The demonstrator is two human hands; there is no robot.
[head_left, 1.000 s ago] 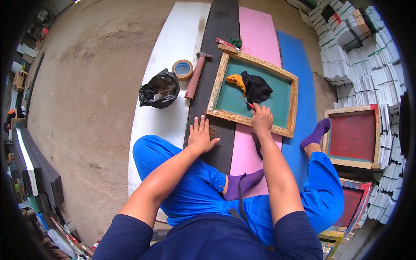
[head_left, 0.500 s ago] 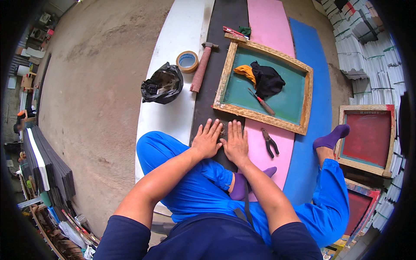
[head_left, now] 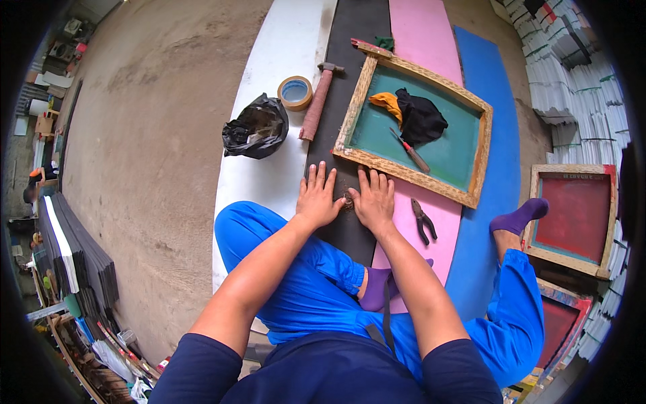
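Observation:
My left hand lies flat on the black sheet, fingers spread and pointing away from me. Beside it my right hand is also flat and spread, its fingertips close to the near rim of a wooden screen frame. Between the two thumbs sits a small heap of brown bits, too fine to name. Neither hand holds anything. A pair of pliers with black handles rests on the pink sheet, right of my right hand. Ahead of my left hand lies a hammer with a wrapped reddish handle.
On the white sheet stand a black plastic bag and a tape roll. Black and orange cloths and a red-handled tool lie inside the frame. A blue sheet, red screen and stacked white sheets are rightward.
Both hands have slid forward, and they have moved apart, so more of the brown heap shows between them. The view has shifted slightly; the tools keep their places.

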